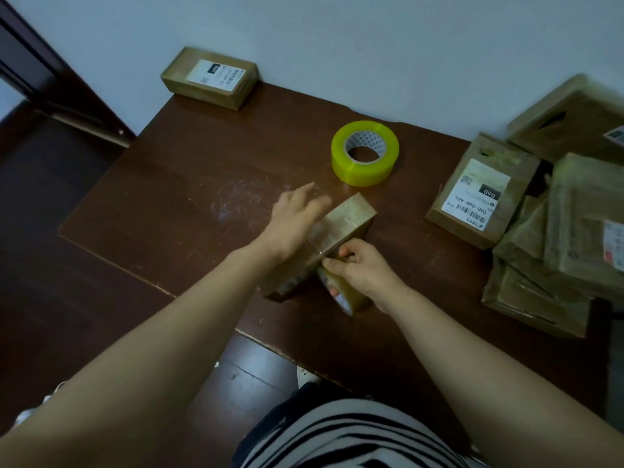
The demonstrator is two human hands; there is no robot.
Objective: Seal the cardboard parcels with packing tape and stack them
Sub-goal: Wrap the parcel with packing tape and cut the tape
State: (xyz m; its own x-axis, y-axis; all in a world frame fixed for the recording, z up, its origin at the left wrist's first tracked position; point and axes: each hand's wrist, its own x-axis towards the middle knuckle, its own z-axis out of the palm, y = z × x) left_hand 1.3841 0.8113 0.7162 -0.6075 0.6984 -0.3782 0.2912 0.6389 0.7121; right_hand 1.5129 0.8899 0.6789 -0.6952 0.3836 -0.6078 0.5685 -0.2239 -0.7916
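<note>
A small cardboard parcel (351, 216) lies in the middle of the dark brown table (189, 197), with a shiny strip of clear tape across its top. My left hand (297, 217) lies flat on the parcel's left part, fingers straight and blurred. My right hand (363, 268) grips a roll of clear packing tape (347, 297) against the parcel's near right side, the thumb on the tape strip. A second, yellow-tinted tape roll (365, 153) lies flat behind the parcel, touching neither hand.
One labelled parcel (209, 77) stands at the table's far left corner by the wall. Several cardboard parcels (553, 211) are piled at the right edge, the nearest showing a white label (476, 194). Dark floor (44, 251) lies left of the table.
</note>
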